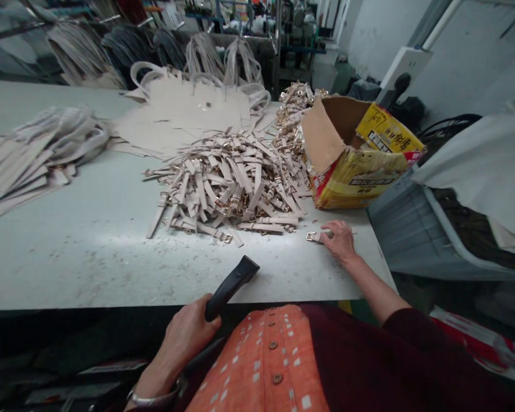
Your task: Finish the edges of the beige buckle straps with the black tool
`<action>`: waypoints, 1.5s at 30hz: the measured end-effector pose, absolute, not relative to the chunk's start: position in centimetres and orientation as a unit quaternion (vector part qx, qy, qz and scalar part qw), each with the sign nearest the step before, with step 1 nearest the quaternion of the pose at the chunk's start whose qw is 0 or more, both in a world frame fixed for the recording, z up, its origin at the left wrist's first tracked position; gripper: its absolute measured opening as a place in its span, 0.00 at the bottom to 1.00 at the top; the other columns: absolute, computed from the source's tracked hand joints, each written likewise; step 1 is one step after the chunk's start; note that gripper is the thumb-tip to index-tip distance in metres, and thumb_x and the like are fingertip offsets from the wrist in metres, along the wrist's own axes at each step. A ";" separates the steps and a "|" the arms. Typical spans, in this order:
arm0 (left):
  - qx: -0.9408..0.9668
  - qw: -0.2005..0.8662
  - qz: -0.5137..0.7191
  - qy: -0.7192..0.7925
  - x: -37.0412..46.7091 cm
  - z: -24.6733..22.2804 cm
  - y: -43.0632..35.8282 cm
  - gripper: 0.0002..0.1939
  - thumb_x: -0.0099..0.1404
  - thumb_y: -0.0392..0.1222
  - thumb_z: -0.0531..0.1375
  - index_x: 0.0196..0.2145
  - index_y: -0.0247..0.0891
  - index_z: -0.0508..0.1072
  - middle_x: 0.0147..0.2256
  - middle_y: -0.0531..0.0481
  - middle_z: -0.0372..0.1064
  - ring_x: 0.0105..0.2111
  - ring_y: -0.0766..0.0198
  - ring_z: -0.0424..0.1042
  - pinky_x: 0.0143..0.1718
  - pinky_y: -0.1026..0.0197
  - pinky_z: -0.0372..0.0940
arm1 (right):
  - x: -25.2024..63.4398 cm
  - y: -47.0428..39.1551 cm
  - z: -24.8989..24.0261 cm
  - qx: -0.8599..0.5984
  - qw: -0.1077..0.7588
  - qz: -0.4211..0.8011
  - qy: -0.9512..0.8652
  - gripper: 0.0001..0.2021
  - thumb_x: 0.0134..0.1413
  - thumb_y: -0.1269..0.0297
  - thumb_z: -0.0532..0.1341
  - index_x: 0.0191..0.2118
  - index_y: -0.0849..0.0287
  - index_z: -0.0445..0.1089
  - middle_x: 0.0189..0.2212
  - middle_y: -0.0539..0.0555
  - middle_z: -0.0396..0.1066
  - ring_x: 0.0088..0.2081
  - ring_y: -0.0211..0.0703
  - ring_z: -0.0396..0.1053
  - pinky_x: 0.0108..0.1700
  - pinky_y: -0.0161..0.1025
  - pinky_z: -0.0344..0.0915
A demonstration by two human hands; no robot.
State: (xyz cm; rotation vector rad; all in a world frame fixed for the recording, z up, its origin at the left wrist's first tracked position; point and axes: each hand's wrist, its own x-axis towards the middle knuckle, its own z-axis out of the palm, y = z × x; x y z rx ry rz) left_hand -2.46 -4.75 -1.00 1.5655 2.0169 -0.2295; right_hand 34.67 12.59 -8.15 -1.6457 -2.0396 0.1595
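Note:
My left hand (191,332) is wrapped round the handle of a black tool (232,286) with a flat, wide head, held over the table's front edge. At the right, my right hand (340,239) pinches a short beige strap with a metal buckle (313,236); the buckle points left, at the table surface. A large heap of beige buckled straps (236,177) lies between the hands and the back of the table. Part of the held strap is hidden by my fingers.
A yellow cardboard box (360,177) stands open at the table's right. More buckles (294,109) lie behind the heap. Flat beige bag panels (197,109) are at the back, long strips (30,154) at the left. A grey bin (412,217) stands beyond the right edge.

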 end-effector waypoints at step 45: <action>0.706 0.217 -0.220 0.637 0.8 0.2 -1.4 0.15 0.55 0.40 0.51 0.42 0.38 0.65 0.34 0.42 0.72 0.36 0.55 0.72 0.34 0.58 0.62 | 26.1 6.0 -11.6 -0.356 0.279 0.299 -0.840 0.07 0.52 0.66 0.60 0.38 0.57 0.69 0.32 0.55 0.69 0.38 0.44 0.62 0.42 0.43 0.60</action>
